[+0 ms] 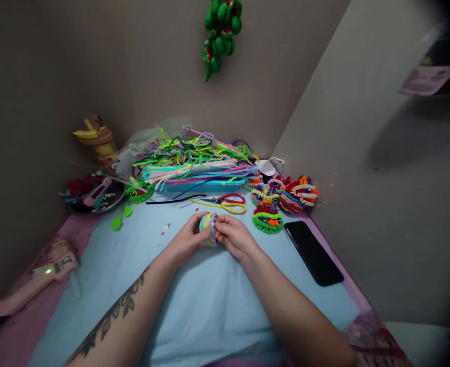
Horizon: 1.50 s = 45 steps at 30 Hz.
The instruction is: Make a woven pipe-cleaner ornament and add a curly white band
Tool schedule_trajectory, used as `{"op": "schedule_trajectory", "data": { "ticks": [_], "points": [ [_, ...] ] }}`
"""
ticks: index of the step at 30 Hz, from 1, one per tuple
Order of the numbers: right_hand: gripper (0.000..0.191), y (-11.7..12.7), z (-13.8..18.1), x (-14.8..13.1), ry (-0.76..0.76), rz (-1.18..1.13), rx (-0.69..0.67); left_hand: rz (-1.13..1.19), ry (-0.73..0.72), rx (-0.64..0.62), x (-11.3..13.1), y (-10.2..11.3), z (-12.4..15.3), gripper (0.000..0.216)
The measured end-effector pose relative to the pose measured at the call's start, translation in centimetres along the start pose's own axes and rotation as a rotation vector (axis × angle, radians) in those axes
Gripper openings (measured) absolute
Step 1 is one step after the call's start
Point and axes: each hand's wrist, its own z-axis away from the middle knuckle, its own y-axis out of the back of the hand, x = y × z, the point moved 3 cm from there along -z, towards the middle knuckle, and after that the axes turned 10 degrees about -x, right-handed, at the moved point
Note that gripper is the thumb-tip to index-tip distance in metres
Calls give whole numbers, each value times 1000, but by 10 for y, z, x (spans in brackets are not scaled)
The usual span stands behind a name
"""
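Observation:
Both hands meet over the light blue cloth [209, 300] at the middle of the table. My left hand [189, 239] and my right hand [233, 237] are closed together round a small coiled pipe-cleaner piece [208, 228] in pale blue, yellow and pink. Fingers of both hands pinch its edges. Just beyond it lie scissors [228, 202] with red and yellow handles, and a loose black pipe cleaner [175, 200] to their left.
A big heap of coloured pipe cleaners [198, 163] fills the back. Finished fuzzy figures [280, 201] sit at the right, a black phone [313, 252] nearer me. A dish of bits [95, 194] and a pink glue gun [37, 283] lie left. A green ornament [221, 33] hangs on the wall.

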Motion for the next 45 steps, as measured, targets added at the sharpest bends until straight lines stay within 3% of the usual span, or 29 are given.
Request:
{"op": "schedule_trajectory", "data": {
  "ticks": [10, 18, 26, 45],
  "points": [
    [31, -2, 3, 0, 12, -4, 8, 118, 26, -19, 1, -2, 1, 39],
    [30, -3, 4, -1, -41, -28, -26, 138, 30, -29, 4, -2, 2, 42],
    [27, -7, 8, -7, -13, 157, -33, 163, 13, -66, 5, -1, 2, 43],
    [30, -6, 6, 1, -44, 100, -17, 134, 10, -55, 2, 1, 1, 43]
  ]
}}
